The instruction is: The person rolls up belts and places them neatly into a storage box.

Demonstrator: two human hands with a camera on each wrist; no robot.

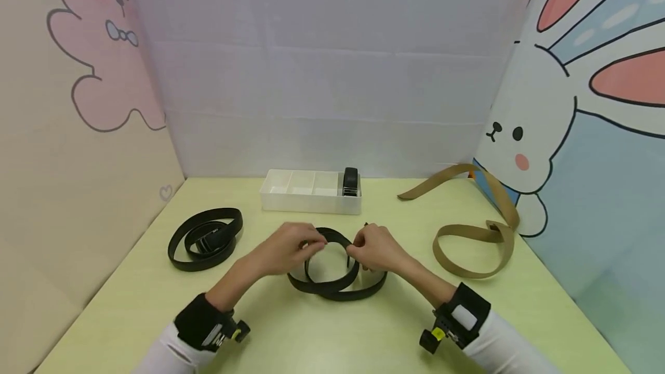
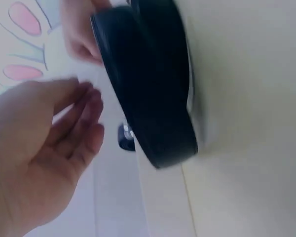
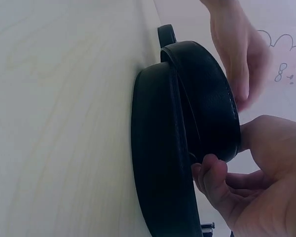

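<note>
A black belt [image 1: 337, 294] lies in loose overlapping loops on the table between my hands. My right hand [image 1: 378, 248] pinches the belt's inner loop at its right side. The right wrist view shows its thumb behind the black strap [image 3: 207, 94] and curled fingertips [image 3: 214, 168] at the near edge. Beside the loop's upper left stands my left hand [image 1: 291, 247], its fingers loosely bent. In the left wrist view that hand [image 2: 44, 148] is apart from the belt [image 2: 143, 84], with nothing showing between thumb and fingers.
Another coiled black belt [image 1: 228, 253] lies on the left. At the back, a white divided box [image 1: 312, 204] holds a rolled black belt [image 1: 350, 180] in its right compartment. A tan strap [image 1: 506, 206] sprawls along the right, partly raised against the side wall.
</note>
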